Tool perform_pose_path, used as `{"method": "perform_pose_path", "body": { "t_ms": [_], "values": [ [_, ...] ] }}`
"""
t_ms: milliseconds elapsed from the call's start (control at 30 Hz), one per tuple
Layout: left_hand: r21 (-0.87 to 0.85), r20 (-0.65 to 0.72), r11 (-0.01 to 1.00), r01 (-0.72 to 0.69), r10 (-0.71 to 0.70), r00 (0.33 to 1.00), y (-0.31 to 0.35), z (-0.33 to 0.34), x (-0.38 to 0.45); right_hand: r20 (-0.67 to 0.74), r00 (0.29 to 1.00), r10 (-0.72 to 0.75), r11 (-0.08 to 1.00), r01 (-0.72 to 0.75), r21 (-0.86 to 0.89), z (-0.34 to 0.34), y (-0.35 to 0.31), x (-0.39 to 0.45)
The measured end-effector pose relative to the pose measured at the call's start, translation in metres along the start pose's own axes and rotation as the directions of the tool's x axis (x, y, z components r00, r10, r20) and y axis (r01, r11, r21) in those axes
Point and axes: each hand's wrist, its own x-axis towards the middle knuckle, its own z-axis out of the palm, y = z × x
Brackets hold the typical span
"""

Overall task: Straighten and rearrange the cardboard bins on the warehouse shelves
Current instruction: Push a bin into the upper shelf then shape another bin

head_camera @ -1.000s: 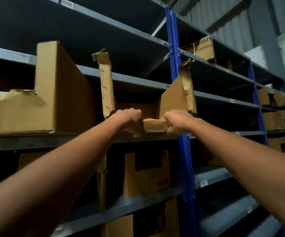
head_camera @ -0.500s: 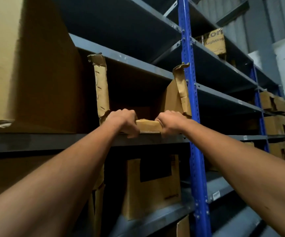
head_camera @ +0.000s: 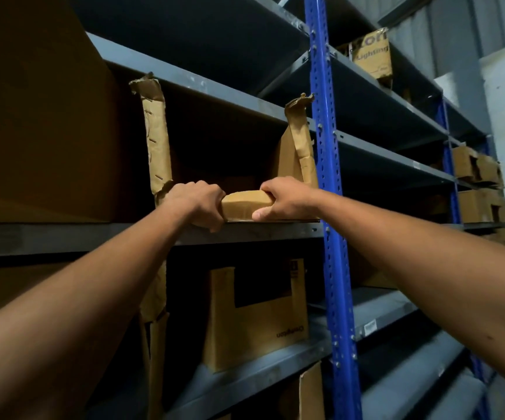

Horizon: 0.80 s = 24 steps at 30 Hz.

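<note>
Cardboard bin (head_camera: 246, 204) front edge gripped by left hand (head_camera: 196, 203) and right hand (head_camera: 284, 199).

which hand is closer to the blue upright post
Right. The right hand grips the bin's front lip just left of the blue post; the left hand grips the lip farther left.

Dark print "Lighting" under a cut-off word ending "on" on the cardboard box (head_camera: 371, 54) on the upper shelf, upside-down brand word, too blurred to read, on the cardboard bin (head_camera: 257, 325) on the lower shelf, small white label (head_camera: 369, 326) on that shelf's edge, illegible
</note>
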Motion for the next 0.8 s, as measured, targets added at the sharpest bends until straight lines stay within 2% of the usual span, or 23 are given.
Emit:
{"method": "perform_pose_path", "body": {
  "t_ms": [133,200,267,333,400,433,500,567,633,700,800],
  "values": [
    [0.055,-0.065,0.998,-0.024,0.028,0.997,0.002,0.004,-0.004,-0.186,0.982,-0.033,0.996,0.018,-0.083,0.014,0.000,-0.017],
    [0.103,-0.176,0.993,-0.058,0.076,0.981,0.001,0.009,-0.010,-0.283,0.955,-0.092,0.986,0.048,-0.160,0.022,0.003,-0.025],
    [0.152,-0.389,0.984,-0.095,0.148,0.909,0.000,0.023,-0.021,-0.361,0.917,-0.170,0.957,0.066,-0.283,0.030,0.009,-0.035],
    [0.131,-0.588,0.988,-0.078,0.141,0.797,0.003,0.047,-0.042,-0.410,0.883,-0.227,0.929,0.071,-0.362,0.043,0.015,-0.047],
    [0.119,-0.695,0.987,-0.109,0.161,0.701,0.013,0.078,-0.067,-0.467,0.837,-0.286,0.917,0.099,-0.385,0.058,0.021,-0.060],
    [0.147,-0.686,0.979,-0.139,0.202,0.699,0.019,0.094,-0.078,-0.487,0.816,-0.311,0.917,0.124,-0.378,0.066,0.024,-0.068],
    [0.214,-0.564,0.950,-0.228,0.311,0.765,0.036,0.123,-0.096,-0.498,0.799,-0.336,0.916,0.153,-0.372,0.083,0.029,-0.080],
    [0.237,-0.370,0.907,-0.349,0.417,0.830,0.053,0.145,-0.104,-0.449,0.827,-0.338,0.907,0.160,-0.389,0.103,0.034,-0.089],
    [0.233,-0.182,0.876,-0.422,0.465,0.866,0.067,0.160,-0.102,-0.367,0.874,-0.318,0.914,0.180,-0.365,0.123,0.038,-0.095],
    [0.198,-0.068,0.886,-0.420,0.439,0.896,0.079,0.170,-0.094,-0.250,0.926,-0.283,0.932,0.204,-0.300,0.140,0.041,-0.099],
    [0.116,0.021,0.937,-0.331,0.331,0.944,0.094,0.181,-0.076,-0.108,0.962,-0.249,0.946,0.218,-0.242,0.163,0.047,-0.104]
  ]
}}
